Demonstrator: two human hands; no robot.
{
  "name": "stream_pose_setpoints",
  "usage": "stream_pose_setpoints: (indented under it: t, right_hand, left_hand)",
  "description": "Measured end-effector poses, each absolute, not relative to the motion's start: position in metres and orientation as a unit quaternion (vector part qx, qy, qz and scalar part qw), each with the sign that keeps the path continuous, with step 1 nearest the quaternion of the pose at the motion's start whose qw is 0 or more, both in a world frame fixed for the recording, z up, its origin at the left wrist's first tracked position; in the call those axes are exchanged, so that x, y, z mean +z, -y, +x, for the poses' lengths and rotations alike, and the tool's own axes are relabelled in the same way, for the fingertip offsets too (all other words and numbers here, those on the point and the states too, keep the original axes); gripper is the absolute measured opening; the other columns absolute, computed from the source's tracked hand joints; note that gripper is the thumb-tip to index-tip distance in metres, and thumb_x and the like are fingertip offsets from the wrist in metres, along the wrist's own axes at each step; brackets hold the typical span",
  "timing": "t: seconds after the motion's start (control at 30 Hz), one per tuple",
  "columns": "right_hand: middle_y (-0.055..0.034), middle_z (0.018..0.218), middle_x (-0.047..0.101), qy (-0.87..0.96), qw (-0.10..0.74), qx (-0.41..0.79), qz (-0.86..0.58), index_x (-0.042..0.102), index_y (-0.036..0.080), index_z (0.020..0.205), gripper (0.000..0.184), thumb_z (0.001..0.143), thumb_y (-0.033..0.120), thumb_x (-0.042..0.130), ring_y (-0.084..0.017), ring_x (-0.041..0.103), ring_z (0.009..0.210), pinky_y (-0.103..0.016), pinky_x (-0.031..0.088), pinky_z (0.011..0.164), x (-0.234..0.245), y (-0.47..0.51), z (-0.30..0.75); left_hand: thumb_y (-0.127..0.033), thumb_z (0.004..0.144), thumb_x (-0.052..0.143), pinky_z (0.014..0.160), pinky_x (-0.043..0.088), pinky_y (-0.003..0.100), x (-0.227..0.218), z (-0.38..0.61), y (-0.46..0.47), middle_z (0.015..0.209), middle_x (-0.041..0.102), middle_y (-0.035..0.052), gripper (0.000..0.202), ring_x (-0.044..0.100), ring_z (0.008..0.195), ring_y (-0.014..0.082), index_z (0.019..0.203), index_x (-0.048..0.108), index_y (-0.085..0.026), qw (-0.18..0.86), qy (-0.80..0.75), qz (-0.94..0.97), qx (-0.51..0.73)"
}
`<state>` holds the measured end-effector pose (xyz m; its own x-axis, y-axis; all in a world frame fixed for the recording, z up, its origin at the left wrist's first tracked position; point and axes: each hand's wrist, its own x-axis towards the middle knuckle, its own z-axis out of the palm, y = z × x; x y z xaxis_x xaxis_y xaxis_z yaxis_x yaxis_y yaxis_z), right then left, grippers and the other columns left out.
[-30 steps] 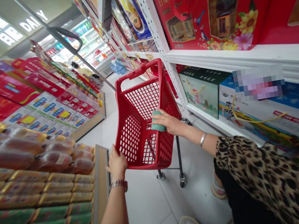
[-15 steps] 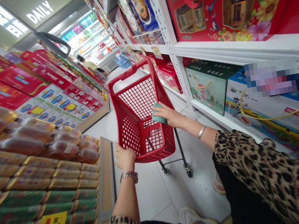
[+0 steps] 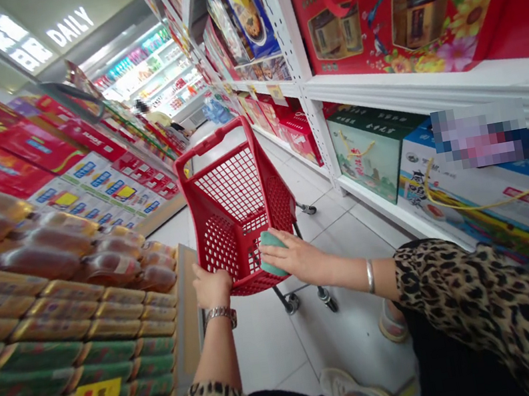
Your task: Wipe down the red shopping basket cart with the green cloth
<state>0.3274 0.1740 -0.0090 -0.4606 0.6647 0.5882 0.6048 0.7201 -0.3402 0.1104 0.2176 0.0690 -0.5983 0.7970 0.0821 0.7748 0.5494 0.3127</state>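
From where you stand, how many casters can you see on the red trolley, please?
3: a near-left caster, a near-right caster and a far caster beyond the basket; a fourth may be hidden.

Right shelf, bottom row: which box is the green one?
The pale green gift box with a dark green top, between the red boxes and the blue-and-white carton; neither neighbour is green.
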Motion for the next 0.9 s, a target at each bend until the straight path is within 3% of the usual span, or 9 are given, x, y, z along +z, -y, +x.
stream_pose_setpoints:
  t: [0.17, 0.3, 0.5, 0.67, 0.9]
  right_hand:
    - [-0.0038, 0.15, 0.06, 0.84, 0.369, 0.039, -0.397, 0.065, 0.029, 0.137, 0.041, 0.101, 0.012, 0.052, -0.027, 0.034, 0.153, -0.056, 0.038, 0.122, -0.002, -0.199, 0.339]
    - [-0.0069, 0.143, 0.066, 0.838, 0.374, 0.048, -0.393, 0.07, 0.022, 0.128, 0.035, 0.101, 0.011, 0.051, -0.023, 0.048, 0.144, -0.049, 0.039, 0.124, 0.006, -0.223, 0.357]
    - [-0.0121, 0.131, 0.072, 0.79, 0.354, 0.044, -0.5, 0.077, 0.018, 0.108, 0.026, 0.099, 0.013, 0.053, -0.036, 0.05, 0.14, -0.056, 0.049, 0.113, 0.01, -0.202, 0.35]
    - [-0.0188, 0.142, 0.063, 0.754, 0.354, 0.023, -0.552, 0.07, 0.015, 0.127, 0.039, 0.099, 0.009, 0.043, -0.042, 0.047, 0.14, -0.063, 0.048, 0.11, 0.001, -0.175, 0.325]
    - [-0.009, 0.148, 0.061, 0.8, 0.353, -0.019, -0.485, 0.065, 0.021, 0.136, 0.041, 0.099, 0.01, 0.049, -0.034, 0.044, 0.147, -0.053, 0.042, 0.12, -0.008, -0.182, 0.311]
  left_hand:
    - [-0.032, 0.085, 0.05, 0.107, 0.047, 0.062, 0.069, 0.119, -0.21, 0.148, 0.053, 0.0281, 0.083, 0.06, 0.128, 0.0451, 0.162, 0.027, -0.012, 0.021, -0.883, 0.438, 0.166]
    - [-0.035, 0.089, 0.047, 0.11, 0.045, 0.059, 0.062, 0.14, -0.202, 0.159, 0.042, 0.0254, 0.079, 0.055, 0.135, 0.0441, 0.162, 0.029, -0.011, -0.012, -0.876, 0.442, 0.194]
    - [-0.035, 0.092, 0.046, 0.111, 0.043, 0.058, 0.048, 0.172, -0.196, 0.16, 0.042, 0.0217, 0.069, 0.051, 0.137, 0.0412, 0.157, 0.039, -0.016, -0.054, -0.866, 0.436, 0.24]
    - [-0.036, 0.094, 0.046, 0.108, 0.044, 0.06, 0.043, 0.19, -0.198, 0.158, 0.045, 0.0216, 0.06, 0.053, 0.132, 0.0422, 0.151, 0.051, -0.017, -0.061, -0.855, 0.449, 0.251]
    - [-0.037, 0.096, 0.048, 0.111, 0.042, 0.06, 0.037, 0.208, -0.2, 0.157, 0.043, 0.0256, 0.056, 0.05, 0.137, 0.0431, 0.147, 0.058, -0.015, -0.072, -0.83, 0.49, 0.255]
